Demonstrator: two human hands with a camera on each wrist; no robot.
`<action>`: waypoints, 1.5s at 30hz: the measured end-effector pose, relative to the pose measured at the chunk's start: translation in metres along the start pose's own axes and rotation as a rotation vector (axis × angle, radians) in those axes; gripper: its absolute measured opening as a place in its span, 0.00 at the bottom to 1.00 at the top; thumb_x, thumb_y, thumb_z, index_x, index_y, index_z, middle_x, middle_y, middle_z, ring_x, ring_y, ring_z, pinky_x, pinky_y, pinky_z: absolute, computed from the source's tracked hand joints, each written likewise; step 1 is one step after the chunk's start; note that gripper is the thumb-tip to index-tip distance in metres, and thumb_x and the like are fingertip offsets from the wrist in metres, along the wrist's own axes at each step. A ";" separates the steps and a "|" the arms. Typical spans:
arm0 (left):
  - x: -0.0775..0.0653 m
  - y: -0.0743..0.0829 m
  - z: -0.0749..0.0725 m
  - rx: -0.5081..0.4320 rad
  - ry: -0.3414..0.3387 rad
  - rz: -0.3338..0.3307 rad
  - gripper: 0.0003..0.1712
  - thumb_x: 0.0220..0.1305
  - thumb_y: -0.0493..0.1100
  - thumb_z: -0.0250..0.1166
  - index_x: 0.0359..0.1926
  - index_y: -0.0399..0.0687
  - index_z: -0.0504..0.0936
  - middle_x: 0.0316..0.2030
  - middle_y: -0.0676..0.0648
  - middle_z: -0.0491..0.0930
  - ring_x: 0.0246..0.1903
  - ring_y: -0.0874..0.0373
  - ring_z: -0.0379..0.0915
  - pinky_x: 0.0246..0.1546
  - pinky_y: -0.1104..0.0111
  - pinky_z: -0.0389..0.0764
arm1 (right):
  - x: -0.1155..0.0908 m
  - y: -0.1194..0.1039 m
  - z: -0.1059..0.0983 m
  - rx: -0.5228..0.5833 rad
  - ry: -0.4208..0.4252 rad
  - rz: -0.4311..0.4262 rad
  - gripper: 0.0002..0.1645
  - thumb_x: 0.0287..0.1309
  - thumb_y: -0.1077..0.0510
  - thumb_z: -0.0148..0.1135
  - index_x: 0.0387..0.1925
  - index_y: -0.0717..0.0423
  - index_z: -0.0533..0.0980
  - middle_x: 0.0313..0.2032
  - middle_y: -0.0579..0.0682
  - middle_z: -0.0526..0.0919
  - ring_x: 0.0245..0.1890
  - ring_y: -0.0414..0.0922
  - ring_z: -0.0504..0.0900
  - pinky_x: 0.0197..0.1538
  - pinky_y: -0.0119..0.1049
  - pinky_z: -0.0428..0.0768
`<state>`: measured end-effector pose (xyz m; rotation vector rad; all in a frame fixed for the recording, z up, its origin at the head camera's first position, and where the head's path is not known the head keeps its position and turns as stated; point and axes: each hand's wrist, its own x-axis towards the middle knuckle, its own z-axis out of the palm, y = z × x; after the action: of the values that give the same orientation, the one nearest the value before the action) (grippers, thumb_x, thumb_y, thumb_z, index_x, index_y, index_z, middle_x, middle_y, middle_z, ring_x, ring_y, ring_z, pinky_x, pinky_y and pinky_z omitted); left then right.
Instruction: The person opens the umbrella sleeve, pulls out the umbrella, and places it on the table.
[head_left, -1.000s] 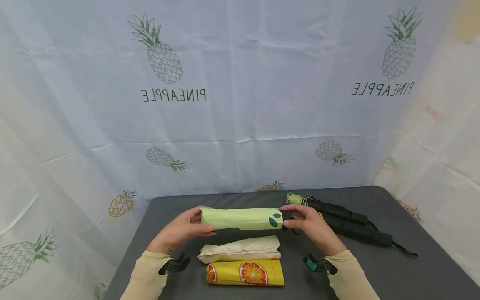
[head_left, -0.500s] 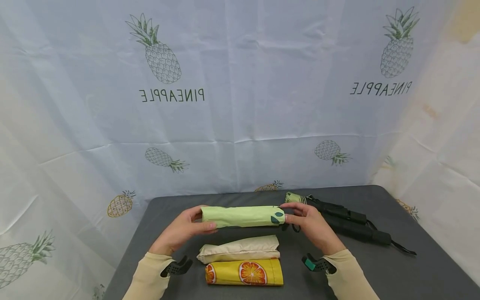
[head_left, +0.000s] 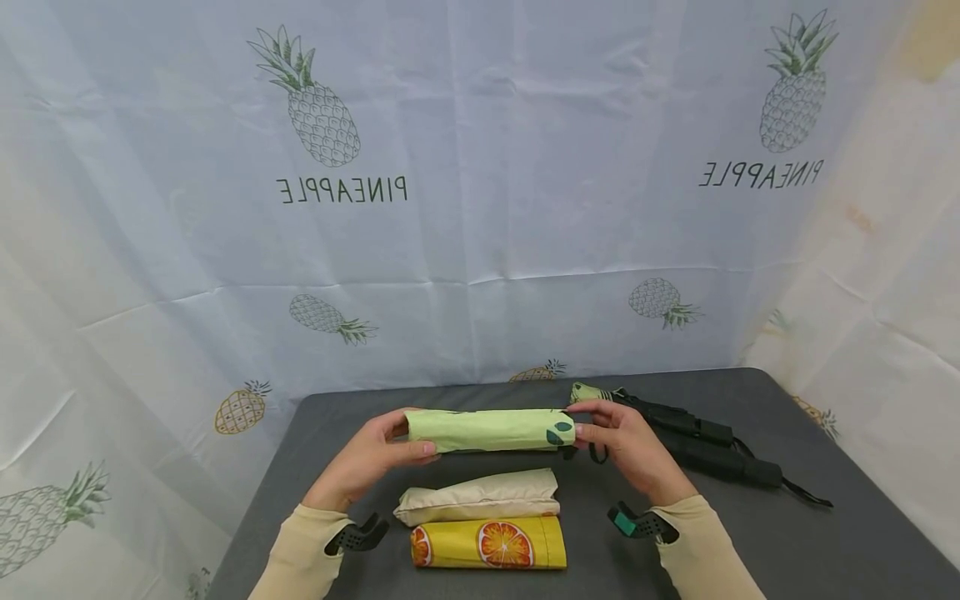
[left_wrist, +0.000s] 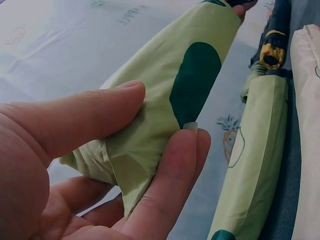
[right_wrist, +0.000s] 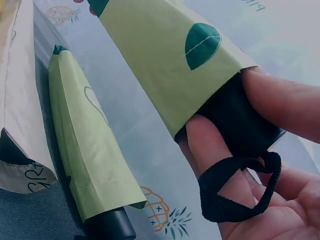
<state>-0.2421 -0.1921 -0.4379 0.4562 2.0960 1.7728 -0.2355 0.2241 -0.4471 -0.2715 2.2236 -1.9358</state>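
Note:
A light green umbrella cover (head_left: 491, 430) with dark green leaf prints is held level above the table, with an umbrella inside. My left hand (head_left: 369, 458) pinches its left end; in the left wrist view thumb and fingers (left_wrist: 172, 165) lie on opposite sides of the fabric. My right hand (head_left: 628, 442) grips the other end. There, in the right wrist view, a black umbrella handle (right_wrist: 237, 117) pokes from the cover's mouth, and a black wrist strap (right_wrist: 212, 200) hangs in a loop. Both wrist views show another covered green umbrella (right_wrist: 90, 135) lying below, mostly hidden in the head view.
Nearer me on the dark grey table (head_left: 810, 550) lie a cream umbrella cover (head_left: 480, 497) and a yellow orange-print one (head_left: 517, 543). Two black-handled umbrellas (head_left: 720, 458) lie at the back right. A pineapple-print curtain (head_left: 480, 208) hangs behind the table.
The held umbrella in its cover has shifted slightly right and up. My right hand has moved a little right with it, and the cover's edge now reaches that hand's fingers.

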 end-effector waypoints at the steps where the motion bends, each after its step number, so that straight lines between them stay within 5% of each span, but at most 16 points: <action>1: 0.000 0.000 0.000 0.001 -0.002 0.001 0.34 0.71 0.44 0.76 0.73 0.44 0.76 0.61 0.37 0.80 0.56 0.46 0.86 0.63 0.45 0.85 | 0.000 -0.001 -0.001 -0.004 -0.005 -0.001 0.30 0.75 0.57 0.67 0.71 0.67 0.72 0.45 0.45 0.88 0.39 0.46 0.84 0.37 0.41 0.74; 19: -0.001 0.002 0.003 -0.004 0.020 -0.012 0.35 0.69 0.44 0.77 0.73 0.44 0.76 0.61 0.38 0.80 0.55 0.46 0.86 0.63 0.44 0.85 | -0.002 0.000 -0.004 0.043 0.029 0.034 0.32 0.73 0.55 0.70 0.72 0.64 0.75 0.52 0.44 0.87 0.47 0.42 0.92 0.48 0.37 0.86; 27: -0.001 0.002 0.005 0.014 0.019 -0.022 0.37 0.68 0.45 0.78 0.74 0.44 0.75 0.61 0.38 0.81 0.56 0.46 0.86 0.63 0.43 0.85 | -0.004 0.001 -0.011 0.060 0.000 0.012 0.30 0.76 0.55 0.67 0.71 0.66 0.75 0.49 0.39 0.88 0.47 0.41 0.93 0.60 0.43 0.86; 45: -0.001 0.001 0.000 -0.036 0.026 -0.030 0.34 0.70 0.43 0.76 0.72 0.40 0.76 0.60 0.40 0.82 0.55 0.48 0.87 0.64 0.46 0.85 | -0.006 0.003 -0.023 0.192 0.060 -0.002 0.20 0.77 0.59 0.64 0.64 0.63 0.82 0.53 0.45 0.80 0.45 0.42 0.90 0.58 0.42 0.90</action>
<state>-0.2414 -0.1925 -0.4373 0.3919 2.0737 1.8048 -0.2358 0.2484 -0.4467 -0.1897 2.0524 -2.1667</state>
